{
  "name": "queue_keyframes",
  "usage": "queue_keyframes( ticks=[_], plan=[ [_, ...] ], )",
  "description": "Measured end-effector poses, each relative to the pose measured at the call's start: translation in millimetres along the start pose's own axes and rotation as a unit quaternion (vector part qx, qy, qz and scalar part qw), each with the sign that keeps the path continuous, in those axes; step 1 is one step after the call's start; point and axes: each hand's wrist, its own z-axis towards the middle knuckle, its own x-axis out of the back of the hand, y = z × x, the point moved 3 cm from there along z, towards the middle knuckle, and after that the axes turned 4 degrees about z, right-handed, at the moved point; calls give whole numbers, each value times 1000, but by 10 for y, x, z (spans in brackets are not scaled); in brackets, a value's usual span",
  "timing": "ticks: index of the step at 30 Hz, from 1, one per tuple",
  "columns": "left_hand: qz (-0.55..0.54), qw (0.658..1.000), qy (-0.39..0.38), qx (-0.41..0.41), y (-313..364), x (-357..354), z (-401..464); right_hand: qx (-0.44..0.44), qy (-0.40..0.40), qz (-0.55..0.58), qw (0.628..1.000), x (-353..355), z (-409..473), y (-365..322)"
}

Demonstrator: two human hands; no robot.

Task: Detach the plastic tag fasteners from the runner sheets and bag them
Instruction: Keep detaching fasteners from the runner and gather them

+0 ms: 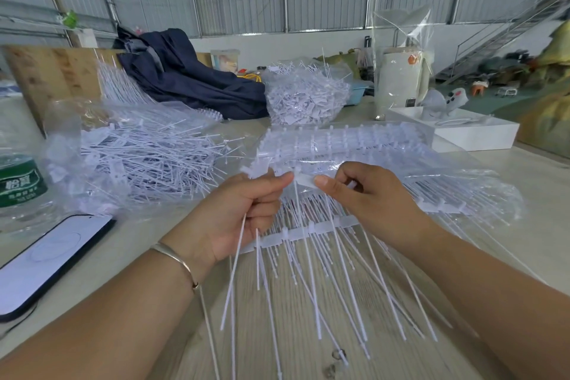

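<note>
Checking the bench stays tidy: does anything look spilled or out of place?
Yes. Loose white plastic tag fasteners spill out of the clear plastic bag onto the table, left of the hands. A black-edged smartphone lies close beside them.

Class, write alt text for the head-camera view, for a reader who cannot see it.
Two hands work on a white runner sheet of plastic tag fasteners: the left hand grips several detached fasteners while the right hand pinches a tab on the sheet. Loose fasteners fill a clear bag on the left.

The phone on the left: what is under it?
The phone lies on the table, its far end on clear plastic. Anything beneath it is covered.
</note>
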Motion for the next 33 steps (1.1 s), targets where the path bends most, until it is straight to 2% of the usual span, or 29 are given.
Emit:
queue_keyframes(
  ticks=[8,13,16,20,27,33],
  plan=[
    [23,996,71,56,-90,-31,14,-17,-16,-2,1000,-11,-3,11],
    [-35,992,72,96,-148,-24,33,-19,-42,-5,999,-50,-19,27],
    [-47,992,78,91,-137,6,47,-15,-43,-19,999,-50,-14,34],
    [-11,995,49,85,-125,-6,35,-9,-40,-28,999,-20,-7,31],
    [46,997,26,60,-75,11,15,34,-68,-42,996,23,-12,-50],
    [45,998,19,44,-30,61,-2,50,-92,-50,993,52,7,-30]
  ],
)
